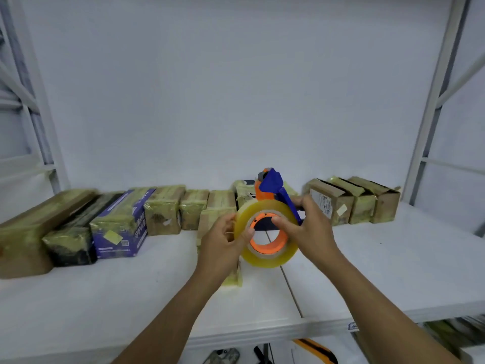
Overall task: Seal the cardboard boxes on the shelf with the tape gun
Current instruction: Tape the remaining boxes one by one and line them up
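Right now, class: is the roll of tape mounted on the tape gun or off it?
Mounted. The tape roll sits around the orange hub of the tape gun; the left hand and right hand both grip it.

One tape gun [273,195] with one tape roll [266,233] — between two hands. Left of them about eight taped boxes [162,210]; right — three more [351,203].

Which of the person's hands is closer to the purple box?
Left. The left hand on the tape roll sits right of the purple box; the right hand is beyond the roll.
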